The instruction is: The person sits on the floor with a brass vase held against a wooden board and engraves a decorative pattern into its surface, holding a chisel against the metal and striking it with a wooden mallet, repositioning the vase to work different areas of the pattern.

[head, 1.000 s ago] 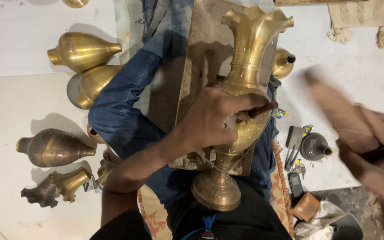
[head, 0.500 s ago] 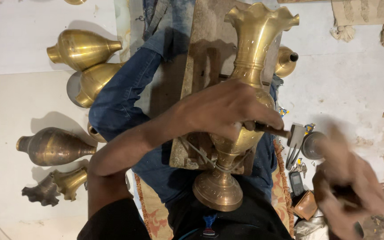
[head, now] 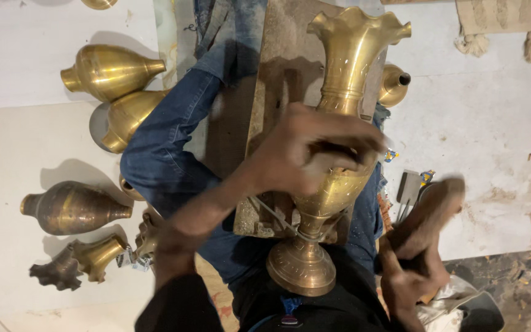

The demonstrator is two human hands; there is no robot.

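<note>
Brass vase (head: pixel 346 123) lying along my lap on a wooden board (head: pixel 278 67), frilled mouth pointing away, round foot nearest me.

My left hand (head: pixel 305 154) curls over the vase's belly, its grip closed around a thin tool that is too blurred to name. My right hand (head: pixel 422 246) grips a blurred wooden block, clear of the vase. Other brass vases (head: pixel 109 71) lie on the floor (head: pixel 32 141) to the left, well apart.

No screens or signs in view. One small white paper tag (head: pixel 131 257) hangs beside the small fluted brass piece (head: pixel 84 261), lower left.
</note>
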